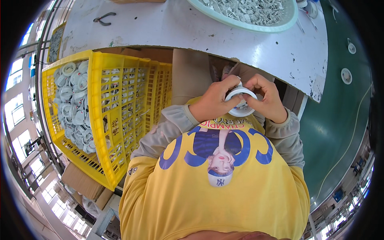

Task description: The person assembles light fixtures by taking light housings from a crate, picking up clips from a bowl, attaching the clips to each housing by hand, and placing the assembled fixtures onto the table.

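Note:
My left hand (214,102) and my right hand (266,98) hold one white ring-shaped part (241,102) between them, just below the edge of the white table (192,30). Fingers of both hands curl over the ring's rim, and the thumbs press at its top. My grey sleeves and yellow printed shirt fill the lower middle of the view.
A yellow slatted crate (106,116) at my left holds several white ring parts (74,104). On the table lie a pale green basin (236,22) of small white pieces and dark pliers (105,19). A green conveyor belt (340,120) with white round parts runs along my right.

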